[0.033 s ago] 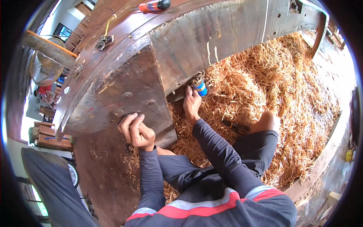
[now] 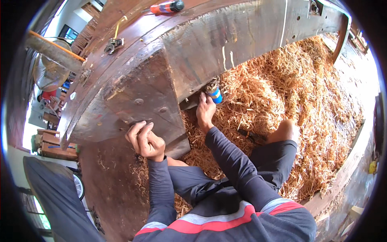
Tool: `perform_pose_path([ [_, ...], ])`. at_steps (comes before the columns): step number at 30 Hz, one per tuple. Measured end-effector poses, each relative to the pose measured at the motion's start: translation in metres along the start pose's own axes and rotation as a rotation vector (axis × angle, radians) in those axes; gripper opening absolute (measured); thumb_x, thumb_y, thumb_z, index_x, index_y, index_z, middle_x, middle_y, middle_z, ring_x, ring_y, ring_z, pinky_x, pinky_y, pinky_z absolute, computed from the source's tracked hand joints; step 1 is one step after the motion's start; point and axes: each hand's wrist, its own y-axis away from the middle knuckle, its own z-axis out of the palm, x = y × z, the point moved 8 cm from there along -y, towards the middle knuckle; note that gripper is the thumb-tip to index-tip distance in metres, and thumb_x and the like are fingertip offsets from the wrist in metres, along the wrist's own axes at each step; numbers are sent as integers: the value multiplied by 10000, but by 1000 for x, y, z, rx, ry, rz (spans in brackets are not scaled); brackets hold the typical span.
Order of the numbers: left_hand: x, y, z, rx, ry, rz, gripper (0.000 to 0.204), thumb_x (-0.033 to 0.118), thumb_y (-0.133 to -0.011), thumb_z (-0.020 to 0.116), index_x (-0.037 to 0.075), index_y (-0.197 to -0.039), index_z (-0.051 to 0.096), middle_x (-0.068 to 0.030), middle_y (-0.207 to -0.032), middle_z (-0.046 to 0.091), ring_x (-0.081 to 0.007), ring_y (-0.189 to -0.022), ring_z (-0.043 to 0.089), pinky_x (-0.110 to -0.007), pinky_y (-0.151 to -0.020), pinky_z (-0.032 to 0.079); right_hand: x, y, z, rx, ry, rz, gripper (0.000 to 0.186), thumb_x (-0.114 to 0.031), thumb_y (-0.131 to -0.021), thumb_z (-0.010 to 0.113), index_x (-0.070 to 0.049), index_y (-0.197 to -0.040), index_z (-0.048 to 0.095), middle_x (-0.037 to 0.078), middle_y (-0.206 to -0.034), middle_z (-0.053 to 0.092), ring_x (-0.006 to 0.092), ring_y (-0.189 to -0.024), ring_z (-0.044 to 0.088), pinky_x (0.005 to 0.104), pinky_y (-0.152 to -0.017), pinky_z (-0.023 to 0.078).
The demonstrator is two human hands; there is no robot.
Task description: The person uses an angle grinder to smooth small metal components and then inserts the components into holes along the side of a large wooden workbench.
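My left hand (image 2: 147, 142) is raised against the brown, weathered side of a large wooden block (image 2: 147, 90). Its fingers curl together close to the wood, and anything between them is hidden. My right hand (image 2: 206, 111) reaches up to the lower edge of a long curved timber beam (image 2: 229, 42). Its fingers are bunched there, right beside a blue can-shaped thing (image 2: 216, 95) with a dark, rough top. What those fingertips grip under the edge cannot be made out.
Wood shavings (image 2: 262, 92) heap beneath the beam and around my legs. A red-and-black handled tool (image 2: 167, 7) and a small metal fitting (image 2: 114, 45) lie on top of the timber. At lower left hangs a dark grey trouser leg or cloth (image 2: 54, 189).
The timber and the things on it sit slightly further right and lower in view. Both hands keep almost the same place and shape.
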Motion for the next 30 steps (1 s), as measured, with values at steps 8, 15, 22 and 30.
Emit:
perform_pose_path([
  [8,-13,7,7,93,-44,7,198,66,-956,565,88,-863,738,-73,-939,608,-228,-883,564,-366,-782,451,-1,-14,-7,127,243,31,359,-297,-960,640,59,-931,675,224,-800,686,308,-713,608,435,-729,471],
  [15,-17,7,3,109,-102,74,235,88,-995,525,84,-860,718,-68,-920,568,-221,-833,531,-354,-733,443,9,-4,4,184,203,59,355,-276,-956,596,72,-916,654,257,-849,676,373,-762,623,450,-770,477],
  [22,-13,16,16,157,-44,53,270,39,-969,470,41,-859,717,-105,-925,555,-200,-805,556,-307,-635,461,54,-40,-5,165,74,-77,371,-276,-943,571,70,-827,631,246,-779,663,362,-715,611,454,-729,466],
  [30,-19,20,15,215,-100,50,221,152,-1010,540,107,-900,726,-85,-977,575,-199,-869,532,-329,-737,454,25,-30,0,34,-95,124,255,-171,-943,608,71,-965,686,81,-855,685,179,-767,578,360,-728,464],
])
